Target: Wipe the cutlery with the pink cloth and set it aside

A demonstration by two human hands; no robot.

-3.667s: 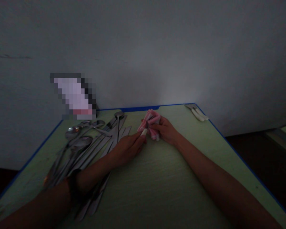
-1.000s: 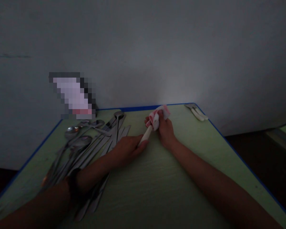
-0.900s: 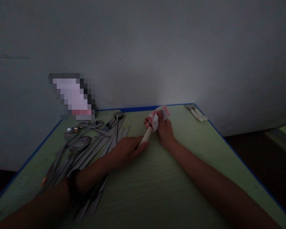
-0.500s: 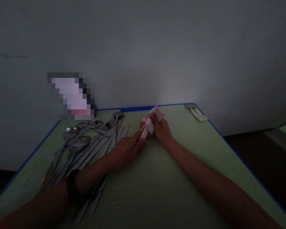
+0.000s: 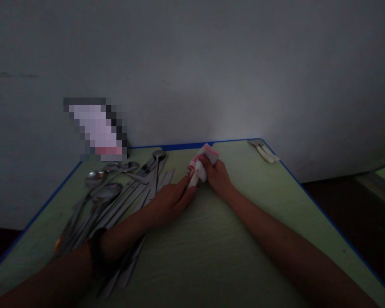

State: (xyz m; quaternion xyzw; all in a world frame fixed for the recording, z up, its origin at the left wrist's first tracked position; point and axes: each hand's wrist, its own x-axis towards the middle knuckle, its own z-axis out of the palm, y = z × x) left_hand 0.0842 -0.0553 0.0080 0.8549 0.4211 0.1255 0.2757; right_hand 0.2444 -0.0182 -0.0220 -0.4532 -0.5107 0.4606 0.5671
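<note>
Over the middle of the table, my left hand (image 5: 171, 203) is closed around the pale handle of a piece of cutlery (image 5: 193, 180). Its far end is covered by a pink and white cloth (image 5: 208, 150), so its kind cannot be told. My right hand (image 5: 218, 176) pinches that cloth around the covered end, thumb on top. Under and beside my left forearm lies a spread of metal cutlery: spoons (image 5: 106, 192), a ladle-like spoon (image 5: 159, 153) and several flat knives (image 5: 167, 177).
White-handled cutlery (image 5: 265, 153) lies at the table's back right corner. A blurred-out upright device (image 5: 96, 128) stands at the back left against the grey wall (image 5: 192, 64). The pale green table (image 5: 244, 256) has a blue edge.
The cloth and my right hand have shifted slightly left and down along the cutlery. My left hand keeps its grip on the handle, nearly unmoved.
</note>
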